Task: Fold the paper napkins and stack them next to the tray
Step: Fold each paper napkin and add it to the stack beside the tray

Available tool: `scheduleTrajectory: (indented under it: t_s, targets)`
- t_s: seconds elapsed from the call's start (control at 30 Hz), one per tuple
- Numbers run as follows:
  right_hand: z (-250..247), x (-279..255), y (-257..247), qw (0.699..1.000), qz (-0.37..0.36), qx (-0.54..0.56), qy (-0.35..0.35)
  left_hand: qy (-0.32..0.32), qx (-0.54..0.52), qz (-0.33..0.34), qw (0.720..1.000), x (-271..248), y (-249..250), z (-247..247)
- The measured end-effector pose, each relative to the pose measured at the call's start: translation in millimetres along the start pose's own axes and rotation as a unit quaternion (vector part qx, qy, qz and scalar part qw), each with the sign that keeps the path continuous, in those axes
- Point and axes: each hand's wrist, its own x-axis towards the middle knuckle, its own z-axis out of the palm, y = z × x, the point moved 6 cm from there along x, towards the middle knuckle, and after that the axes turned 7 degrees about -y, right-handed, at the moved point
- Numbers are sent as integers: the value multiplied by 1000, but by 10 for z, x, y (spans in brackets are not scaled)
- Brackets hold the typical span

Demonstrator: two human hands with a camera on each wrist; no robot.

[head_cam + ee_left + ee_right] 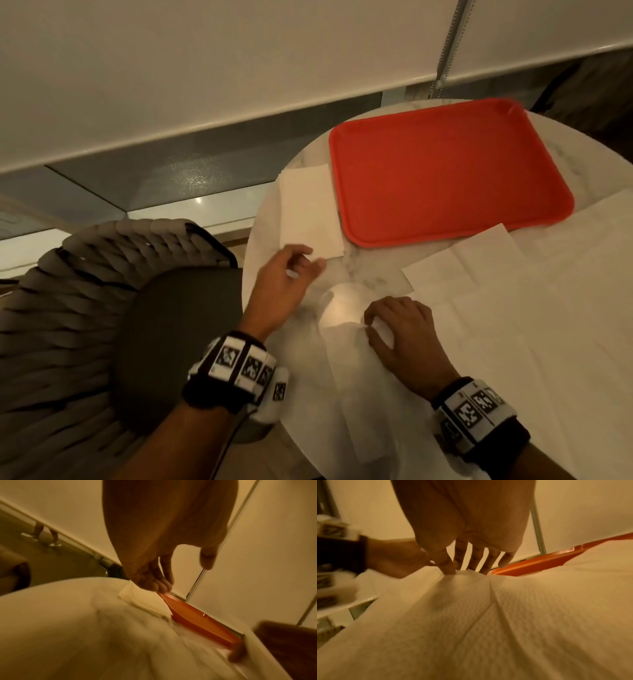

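Note:
A red tray (445, 171) lies at the back of the round marble table (363, 274). A folded white napkin (308, 209) lies flat against the tray's left side. My left hand (305, 265) hovers at that napkin's near corner, fingers (159, 586) loosely curled and holding nothing. My right hand (373, 325) is on an unfolded napkin (359, 377) at the near edge of the table. Its fingertips (448, 570) pinch the napkin's far edge, which bulges up under them (467, 577). The tray's rim (539, 562) shows just beyond.
Several more unfolded napkins (513, 308) overlap on the right side of the table, one reaching the tray's near edge. A woven chair with a dark seat (171, 325) stands close at the left. A blind with a bead chain (448, 41) hangs behind the table.

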Motion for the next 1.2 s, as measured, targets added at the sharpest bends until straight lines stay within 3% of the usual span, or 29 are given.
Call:
scheduleTrajectory:
  t_s: [0.1, 0.17, 0.3, 0.37, 0.43, 0.5, 0.57, 0.63, 0.7, 0.77, 0.87, 0.93, 1.07, 1.2]
  targets:
    - [-160, -68, -19, 995, -14, 94, 43, -103, -36, -29, 994, -530, -127, 408]
    - [-211, -104, -53, 991, -30, 126, 46, -115, -45, -48, 991, -803, -243, 614]
    - [-296, -200, -83, 991, -59, 114, 35, 30, -46, -47, 997, -1143, -259, 624]
    - [-376, -261, -97, 991, -69, 110, 25, 109, -36, 5, 993, -1285, -48, 485]
    - [-499, -290, -115, 988, -76, 135, 26, 129, -3, 83, 988, -1431, 323, 380]
    - [-664, -308, -153, 978, -102, 177, 34, 103, -4, 136, 985, -1571, 675, 334]
    - [-819, -322, -163, 956, -115, 269, 20, 82, -43, 142, 986, -1676, 902, 295]
    - [-939, -352, -114, 915, -76, 395, -14, 90, -90, 124, 984, -1730, 1041, 277]
    - [-963, -412, -17, 873, -18, 485, -53, 104, -182, 70, 975, -1727, 1028, 304]
    - [-955, -485, 95, 852, 27, 518, -72, 115, -246, 13, 962, -1677, 937, 362]
    - [-1037, -608, 202, 849, 47, 525, -45, 150, -110, 14, 982, -1633, 868, 416]
    - [-1113, -681, 237, 865, 36, 500, -22, 150, -2, 32, 988, -1661, 940, 502]
    - [-1132, -807, 252, 898, 14, 439, -9, 146, 124, 87, 978, -1758, 1137, 814]
    - [-1064, -890, 153, 894, 13, 447, -17, 104, 207, 131, 964, -1805, 1308, 1262]
